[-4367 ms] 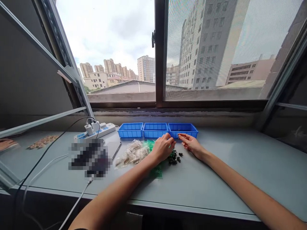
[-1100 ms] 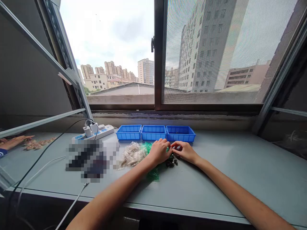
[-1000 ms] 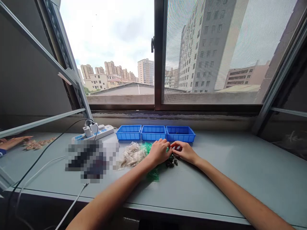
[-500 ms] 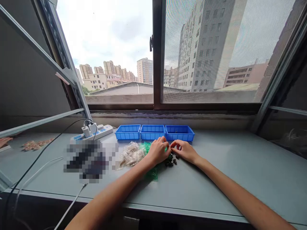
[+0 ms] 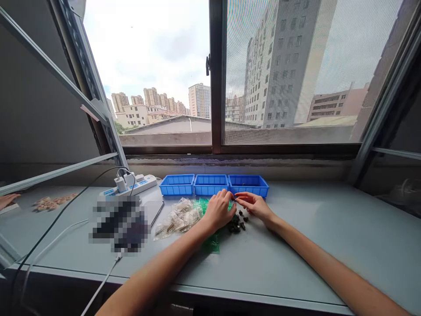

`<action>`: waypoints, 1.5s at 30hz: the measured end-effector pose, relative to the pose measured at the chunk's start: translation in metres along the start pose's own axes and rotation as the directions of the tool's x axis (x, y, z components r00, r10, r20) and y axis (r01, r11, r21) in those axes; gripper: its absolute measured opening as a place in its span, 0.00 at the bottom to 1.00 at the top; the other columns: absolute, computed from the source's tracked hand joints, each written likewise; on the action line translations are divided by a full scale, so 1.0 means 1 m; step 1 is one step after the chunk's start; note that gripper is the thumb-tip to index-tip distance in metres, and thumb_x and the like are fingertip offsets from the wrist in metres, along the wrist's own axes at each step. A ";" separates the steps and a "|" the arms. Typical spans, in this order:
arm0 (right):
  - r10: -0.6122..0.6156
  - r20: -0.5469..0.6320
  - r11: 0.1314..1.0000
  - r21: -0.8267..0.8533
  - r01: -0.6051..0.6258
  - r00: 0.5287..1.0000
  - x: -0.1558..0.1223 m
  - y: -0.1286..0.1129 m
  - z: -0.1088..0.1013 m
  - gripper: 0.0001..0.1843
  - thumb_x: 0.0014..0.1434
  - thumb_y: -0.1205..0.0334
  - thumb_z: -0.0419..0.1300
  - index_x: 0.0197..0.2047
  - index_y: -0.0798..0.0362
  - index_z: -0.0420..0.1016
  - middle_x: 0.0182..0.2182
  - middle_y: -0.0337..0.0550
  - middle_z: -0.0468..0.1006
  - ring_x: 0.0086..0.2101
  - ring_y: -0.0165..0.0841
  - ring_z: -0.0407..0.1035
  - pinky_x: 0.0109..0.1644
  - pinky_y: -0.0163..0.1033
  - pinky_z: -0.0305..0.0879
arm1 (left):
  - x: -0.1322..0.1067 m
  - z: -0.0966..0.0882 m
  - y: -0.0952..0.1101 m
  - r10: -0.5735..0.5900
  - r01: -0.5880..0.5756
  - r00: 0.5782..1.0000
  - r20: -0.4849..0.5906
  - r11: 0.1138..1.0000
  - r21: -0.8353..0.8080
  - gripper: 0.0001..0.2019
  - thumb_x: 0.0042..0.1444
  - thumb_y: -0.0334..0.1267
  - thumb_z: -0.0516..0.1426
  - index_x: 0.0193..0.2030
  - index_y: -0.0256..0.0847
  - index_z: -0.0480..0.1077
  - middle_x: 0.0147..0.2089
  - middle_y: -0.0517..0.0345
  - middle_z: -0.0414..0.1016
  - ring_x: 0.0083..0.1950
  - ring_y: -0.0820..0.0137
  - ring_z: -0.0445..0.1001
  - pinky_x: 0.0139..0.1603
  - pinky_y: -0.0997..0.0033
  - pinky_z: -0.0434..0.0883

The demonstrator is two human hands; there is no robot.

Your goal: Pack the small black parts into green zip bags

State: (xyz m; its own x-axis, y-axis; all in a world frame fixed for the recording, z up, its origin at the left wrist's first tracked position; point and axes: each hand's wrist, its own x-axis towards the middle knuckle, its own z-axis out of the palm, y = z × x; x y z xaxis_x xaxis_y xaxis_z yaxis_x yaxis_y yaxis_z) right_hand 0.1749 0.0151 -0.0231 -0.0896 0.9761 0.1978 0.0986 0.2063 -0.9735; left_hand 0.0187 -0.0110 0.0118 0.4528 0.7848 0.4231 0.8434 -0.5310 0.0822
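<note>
My left hand [image 5: 219, 209] and my right hand [image 5: 253, 204] meet fingertip to fingertip just in front of the right blue tray [image 5: 249, 186]. Both are pinched together on a tiny part that I cannot make out. Below them lies a small heap of black parts [image 5: 237, 220] on the grey table [image 5: 296, 237]. My left forearm lies over green plastic bags [image 5: 212, 241]. Clear bags of small metal parts [image 5: 177, 217] lie just left of my left hand.
Three blue trays stand in a row by the window wall: left [image 5: 176, 184], middle [image 5: 211, 184], right. A white power strip [image 5: 130, 184] with plugs and cables sits at the left. Far left, another person's hand [image 5: 6, 200] is near small tan pieces [image 5: 52, 202].
My right hand has moved in from apart to touch my left hand's fingertips. Both hands have stayed together over the black parts during the last second.
</note>
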 end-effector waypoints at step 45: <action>0.102 0.070 0.971 0.211 -0.115 0.992 -0.003 -0.005 0.000 0.20 0.34 0.51 0.69 0.32 0.51 0.80 0.25 0.38 0.74 0.22 0.23 0.55 0.22 0.32 0.48 | 0.002 0.005 -0.004 0.055 -0.055 0.995 -0.083 0.998 0.004 0.07 0.62 0.38 0.48 0.39 0.41 0.65 0.42 0.56 0.71 0.41 0.67 0.71 0.40 0.68 0.67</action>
State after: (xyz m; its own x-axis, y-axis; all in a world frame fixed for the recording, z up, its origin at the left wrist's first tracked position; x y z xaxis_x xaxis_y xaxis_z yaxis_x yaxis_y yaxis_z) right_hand 0.1745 0.0113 -0.0186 -0.1484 0.9850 0.0884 -0.1035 0.0735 -0.9919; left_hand 0.0177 -0.0059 0.0077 0.4733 0.7248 0.5006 0.8182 -0.5723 0.0551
